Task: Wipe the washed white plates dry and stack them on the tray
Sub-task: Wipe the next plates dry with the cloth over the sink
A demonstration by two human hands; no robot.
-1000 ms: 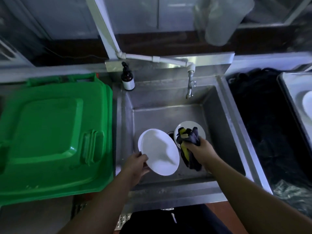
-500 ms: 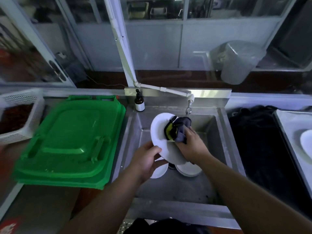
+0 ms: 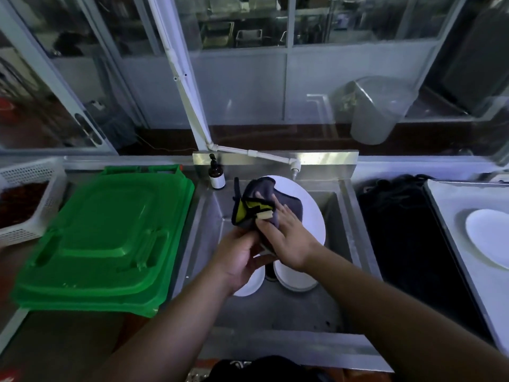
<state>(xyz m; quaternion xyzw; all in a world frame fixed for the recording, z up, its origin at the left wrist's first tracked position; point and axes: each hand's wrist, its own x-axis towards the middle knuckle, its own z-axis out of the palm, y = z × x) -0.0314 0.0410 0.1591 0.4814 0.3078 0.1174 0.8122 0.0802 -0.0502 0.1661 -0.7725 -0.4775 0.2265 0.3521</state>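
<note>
Your sink (image 3: 275, 312) sits between the bin lid (image 3: 104, 238) on your left and the tray (image 3: 451, 216) on your right.

Steel sink basin (image 3: 289, 307) floor lies bare at six o'clock, room to reach in there. Two white plates (image 3: 296, 279) sit mid-basin. At twelve, the white tap pipe (image 3: 275, 158) and brown pump bottle (image 3: 216, 177) guard the back edge. Nine o'clock: big green plastic lid (image 3: 102, 238). Three o'clock: dark tub (image 3: 399, 238), then grey tray (image 3: 451, 216).

Green bin lid (image 3: 104, 238) left of sink (image 3: 341, 216); brown pump bottle (image 3: 216, 176) behind.
</note>
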